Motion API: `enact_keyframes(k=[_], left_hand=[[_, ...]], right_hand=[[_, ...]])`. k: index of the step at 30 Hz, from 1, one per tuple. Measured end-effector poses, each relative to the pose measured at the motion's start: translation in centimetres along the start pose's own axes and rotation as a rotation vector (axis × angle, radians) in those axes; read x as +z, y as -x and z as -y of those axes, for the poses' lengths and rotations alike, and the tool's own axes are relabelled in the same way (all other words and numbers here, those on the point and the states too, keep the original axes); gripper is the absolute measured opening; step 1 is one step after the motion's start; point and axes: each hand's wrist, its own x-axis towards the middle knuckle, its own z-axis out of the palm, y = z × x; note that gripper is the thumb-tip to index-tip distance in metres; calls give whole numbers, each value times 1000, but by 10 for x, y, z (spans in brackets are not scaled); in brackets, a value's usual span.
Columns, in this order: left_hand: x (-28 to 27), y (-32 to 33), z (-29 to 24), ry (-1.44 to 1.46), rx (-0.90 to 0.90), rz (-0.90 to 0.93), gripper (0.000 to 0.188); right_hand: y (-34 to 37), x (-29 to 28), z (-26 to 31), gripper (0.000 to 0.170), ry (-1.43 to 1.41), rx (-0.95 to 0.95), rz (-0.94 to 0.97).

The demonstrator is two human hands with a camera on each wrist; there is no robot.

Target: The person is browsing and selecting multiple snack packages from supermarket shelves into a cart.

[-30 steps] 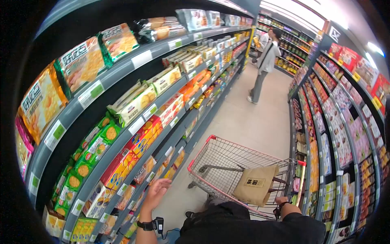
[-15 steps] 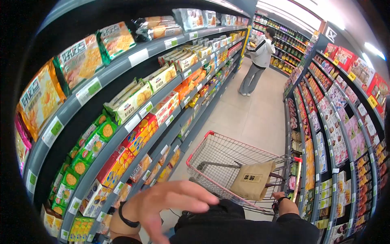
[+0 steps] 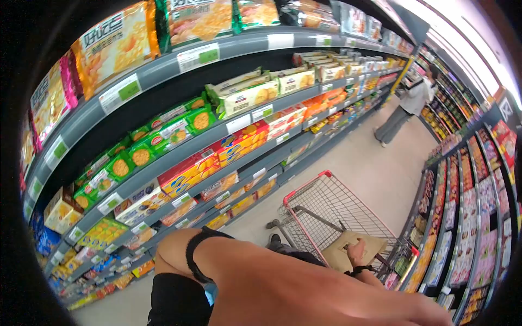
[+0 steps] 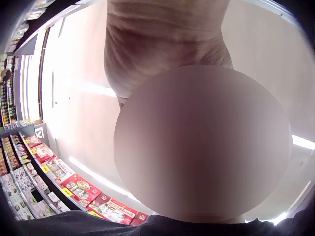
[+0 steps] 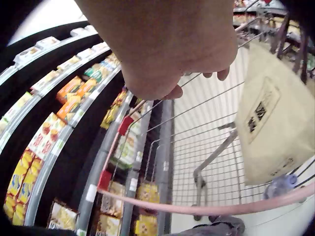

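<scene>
My left hand (image 3: 326, 288) and forearm fill the lower foreground of the head view, close to the camera, with a dark band round the wrist. In the left wrist view, the heel of this hand (image 4: 167, 39) shows beside a large blurred disc; its fingers are hidden. Away from the cart handle, my right hand (image 3: 356, 251) hovers over the tan bag (image 3: 336, 254) in the wire cart (image 3: 326, 173). The right wrist view shows that hand (image 5: 172, 49) with loosely bent fingers and nothing visible in them, the bag (image 5: 275, 113) to its right.
Shelves of packaged biscuits (image 3: 250, 98) curve along the left. More stocked shelves (image 3: 470, 217) line the right. A person in a light top (image 3: 416, 98) stands farther up the aisle, near the back shelves. A clear bottle (image 5: 281, 187) shows below the bag.
The view has turned toward the left shelves. My left hand has risen close to the camera; my right hand has left the cart handle and moved over the bag.
</scene>
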Motion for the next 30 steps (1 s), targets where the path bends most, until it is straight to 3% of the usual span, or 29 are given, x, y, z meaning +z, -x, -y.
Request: enact_keyframes(k=[1,3,5,8,9,10,11,12,14,15,17,19,20,21,22,24,29,30], left_hand=[[-3,0,1,-14,-6,4,114],[-11,-1,4,-50,-12,16,115],[-25,-6,12,-73,-25,56,115],[-48,-16,31,-83,-88,121,116],[-55,7,57,-138,62,23,118],[-84,-34,-11,-231,-705,235,91],[-100,-29,-11,-305,-739,209,85],[-121,-16,-11,-430,-777,314,92],[-147,5,-17,-682,-930,127,68],[-161,19,-20,-815,-1023,28,62],[-190,46,-25,-1028,-1144,-165,47],[-215,68,-29,-1111,-1195,-266,39],[-227,77,-31,-1244,-1225,-340,35],[-236,86,-33,-1375,-1250,-419,31],[-243,90,-33,-1378,-1261,-431,31],[-255,96,-30,-1387,-1215,-692,31],[-279,98,-20,-1549,-1181,-676,32],[-284,95,-17,-1662,-1211,-589,31]], right_hand=[[-5,13,12,47,0,-21,27],[-23,37,51,42,-148,-30,323],[-44,74,72,40,-165,-159,504],[-59,134,107,48,-202,-280,985],[-57,153,117,48,-220,-293,998],[-56,189,112,50,-211,-273,1088],[-59,213,112,51,-199,-251,1177],[-67,218,121,51,-218,-258,1182],[-88,221,131,52,-176,-862,1221],[-94,260,115,53,66,-698,1288],[-111,277,104,35,75,-659,1250],[-140,250,115,36,130,-736,1318],[-156,253,110,36,87,-917,1242],[-165,255,104,36,-1,-625,1199],[-178,256,100,37,-3,-609,1202],[-212,249,107,38,-2,-599,1213],[-260,232,119,38,-4,-446,1172],[-268,232,114,35,-11,-501,1148]])
